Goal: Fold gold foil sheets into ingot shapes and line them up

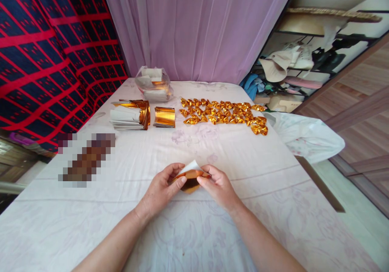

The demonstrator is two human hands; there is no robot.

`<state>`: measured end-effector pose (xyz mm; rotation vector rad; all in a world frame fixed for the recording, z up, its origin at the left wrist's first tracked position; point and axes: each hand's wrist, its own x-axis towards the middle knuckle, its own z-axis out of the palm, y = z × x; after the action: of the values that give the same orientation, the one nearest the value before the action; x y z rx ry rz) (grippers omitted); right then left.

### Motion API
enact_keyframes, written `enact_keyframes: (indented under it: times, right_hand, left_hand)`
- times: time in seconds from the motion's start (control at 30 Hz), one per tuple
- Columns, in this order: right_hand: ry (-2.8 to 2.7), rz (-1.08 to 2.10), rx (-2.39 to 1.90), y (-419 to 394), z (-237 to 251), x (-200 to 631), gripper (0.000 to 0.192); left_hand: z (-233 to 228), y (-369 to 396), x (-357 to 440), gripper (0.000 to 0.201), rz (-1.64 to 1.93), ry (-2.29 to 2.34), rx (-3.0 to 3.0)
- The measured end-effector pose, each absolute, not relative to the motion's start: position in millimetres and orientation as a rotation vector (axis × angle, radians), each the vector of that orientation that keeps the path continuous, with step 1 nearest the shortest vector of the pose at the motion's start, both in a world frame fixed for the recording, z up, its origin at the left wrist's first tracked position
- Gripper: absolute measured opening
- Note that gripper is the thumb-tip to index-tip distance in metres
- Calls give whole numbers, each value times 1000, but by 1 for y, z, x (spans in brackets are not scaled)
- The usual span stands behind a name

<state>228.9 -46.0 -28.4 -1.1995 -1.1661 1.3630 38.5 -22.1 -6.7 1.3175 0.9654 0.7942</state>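
While both pinch gold foil sheet (pixel 190 178): left hand (pixel 162 189) | right hand (pixel 219 187) | plastic bag (pixel 154 84) holds foil sheets

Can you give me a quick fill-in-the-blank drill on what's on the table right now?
1. Both hands, left hand and right hand, pinch one sheet of ____ foil.
2. The folded pieces lie in rows on the far ____ side of the table.
3. Behind the foil stacks sits a clear ____ bag.
4. The foil's back side is ____.

Missing words: gold; right; plastic; white
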Motion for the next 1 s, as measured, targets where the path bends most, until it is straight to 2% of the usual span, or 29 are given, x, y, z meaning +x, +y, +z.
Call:
enact_keyframes:
  times: [0.2, 0.43, 1.0]
  right_hand:
    - [-1272, 1351, -1204, -46, -13, 231, 19]
    - [-1269, 1220, -1198, -44, -11, 232, 26]
    - [-1285, 1182, -1340, -45, -10, 232, 19]
  left_hand:
    - [-8, -21, 38, 34, 867, 986, 1246]
    - [-8, -24, 39, 27, 783, 1024, 1309]
    - [-5, -18, 35, 31, 807, 1144, 1375]
